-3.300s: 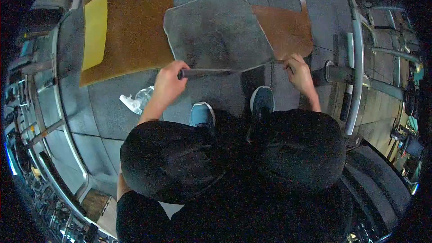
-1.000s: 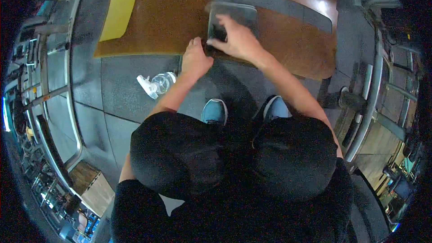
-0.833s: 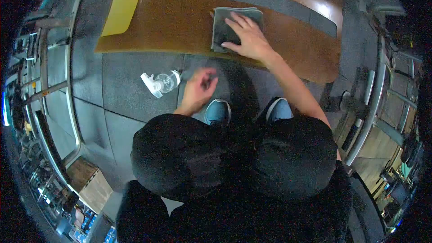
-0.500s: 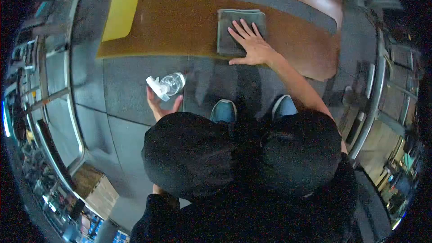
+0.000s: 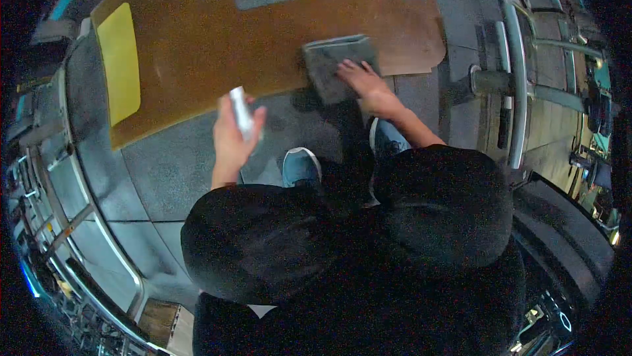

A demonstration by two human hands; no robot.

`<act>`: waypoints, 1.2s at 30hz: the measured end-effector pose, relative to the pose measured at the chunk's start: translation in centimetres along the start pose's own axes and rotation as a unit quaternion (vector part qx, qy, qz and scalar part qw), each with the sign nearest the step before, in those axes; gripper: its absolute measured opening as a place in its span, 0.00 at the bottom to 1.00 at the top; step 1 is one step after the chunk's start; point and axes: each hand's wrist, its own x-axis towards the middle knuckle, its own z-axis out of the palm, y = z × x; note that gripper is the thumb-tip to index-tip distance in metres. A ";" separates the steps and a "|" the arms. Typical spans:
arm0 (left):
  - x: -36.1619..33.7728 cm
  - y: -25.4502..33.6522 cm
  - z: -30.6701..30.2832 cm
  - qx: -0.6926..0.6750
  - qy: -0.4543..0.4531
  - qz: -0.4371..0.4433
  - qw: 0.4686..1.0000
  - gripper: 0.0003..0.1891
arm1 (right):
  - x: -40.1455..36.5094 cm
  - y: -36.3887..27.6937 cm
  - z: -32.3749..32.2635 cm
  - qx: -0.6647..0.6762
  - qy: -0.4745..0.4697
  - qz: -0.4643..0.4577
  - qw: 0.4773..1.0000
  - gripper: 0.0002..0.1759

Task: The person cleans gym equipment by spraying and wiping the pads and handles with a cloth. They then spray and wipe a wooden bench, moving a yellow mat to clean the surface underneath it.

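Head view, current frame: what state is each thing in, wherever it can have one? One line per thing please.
Brown panel: laid out flat.
Grey cloth: folded, overlapping the panel's near edge in the image, right hand on it.
Spray bottle: held in the left hand, blurred; cannot tell whether its trigger is pressed.
Shoes: apart, the right one partly hidden by the leg.

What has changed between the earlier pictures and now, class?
The left hand has let go of the cloth and picked the bottle up off the floor. The cloth, first spread, is now folded under the right hand and has shifted toward the shoes, across the near edge of the board. The board still lies on the floor.
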 end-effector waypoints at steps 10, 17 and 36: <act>7.3 8.2 14.7 0.004 -0.286 -0.009 0.958 0.38 | -15.2 3.7 -7.9 0.245 0.397 0.414 0.782 0.26; 8.8 10.6 18.0 0.008 -0.308 0.048 0.950 0.31 | -21.1 6.9 -9.4 0.263 0.504 0.350 0.745 0.20; 1.8 0.9 3.6 0.009 -0.115 -0.052 0.992 0.21 | -12.4 5.7 -13.1 0.268 0.518 0.342 0.737 0.22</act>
